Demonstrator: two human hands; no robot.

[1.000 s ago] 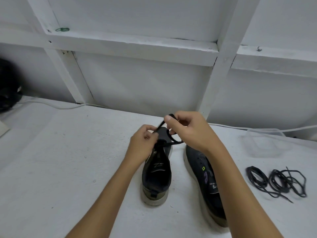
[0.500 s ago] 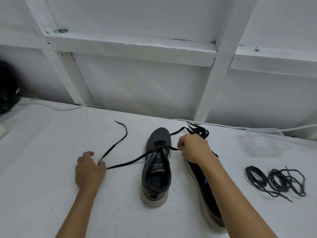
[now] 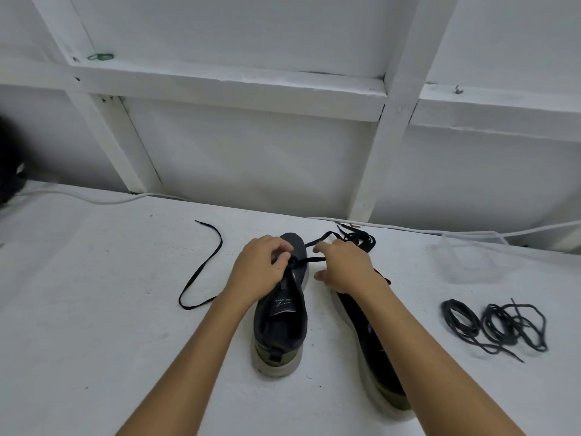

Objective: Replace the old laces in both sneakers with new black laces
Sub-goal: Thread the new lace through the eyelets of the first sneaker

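Black flat lace (image 3: 201,272) is just through the bottom eyelets of the dark grey sneaker (image 3: 281,313) mid-frame, my left hand (image 3: 261,272) pinching it there, right hand (image 3: 342,267) loose-fingered beside, so next I'd cross ends upward.

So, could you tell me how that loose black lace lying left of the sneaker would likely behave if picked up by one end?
The black lace is probably floppy: it lies in a slack curve on the table. It looks thin, so likely very light, and would probably dangle and trail.

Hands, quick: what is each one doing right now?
Left hand: fingers curled, pinching the black lace at the left sneaker's front eyelets.
Right hand: open, fingers spread, holding nothing.
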